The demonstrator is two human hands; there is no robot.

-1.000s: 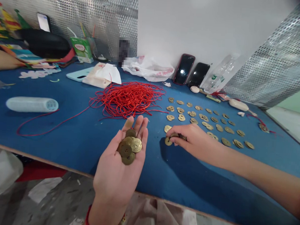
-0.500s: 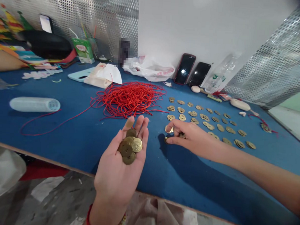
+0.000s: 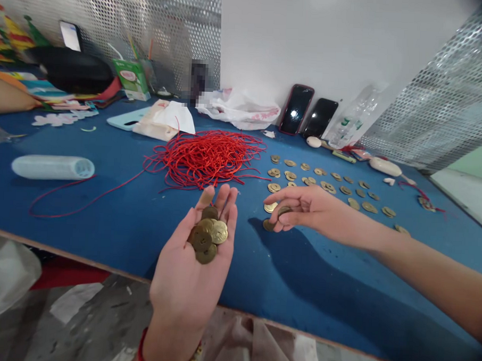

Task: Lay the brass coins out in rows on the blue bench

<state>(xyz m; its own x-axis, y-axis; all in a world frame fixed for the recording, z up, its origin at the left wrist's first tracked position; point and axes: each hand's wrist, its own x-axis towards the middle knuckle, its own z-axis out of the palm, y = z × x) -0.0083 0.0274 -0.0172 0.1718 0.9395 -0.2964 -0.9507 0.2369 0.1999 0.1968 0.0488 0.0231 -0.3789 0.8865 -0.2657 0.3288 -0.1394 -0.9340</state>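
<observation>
My left hand (image 3: 191,277) is palm up over the table's front part, cupped around several brass-coloured coins (image 3: 203,238). To its right, my right hand (image 3: 317,210) holds more coins (image 3: 283,211) between thumb and bent fingers; how many is hidden. Just left of those fingertips, a single coin (image 3: 268,225) lies on the blue table (image 3: 237,265), and a shiny coin (image 3: 270,207) lies behind it. Small overlapping groups of coins (image 3: 328,187) are laid out in rows beyond my right hand. My right hand and forearm cover part of the nearer rows.
A tangled heap of red cord (image 3: 214,157) lies behind my left hand. A pale cylinder (image 3: 52,167) rests at left. Along the back are a white plastic bag (image 3: 244,112), two phones, a clear bottle (image 3: 353,121) and a green drink carton (image 3: 131,80). Another person's arm (image 3: 9,91) shows at far left.
My right thumb and fingers have come off the nearest coin, which now lies flat on the table. The right hand has shifted slightly up and right. My left hand has hardly moved.
</observation>
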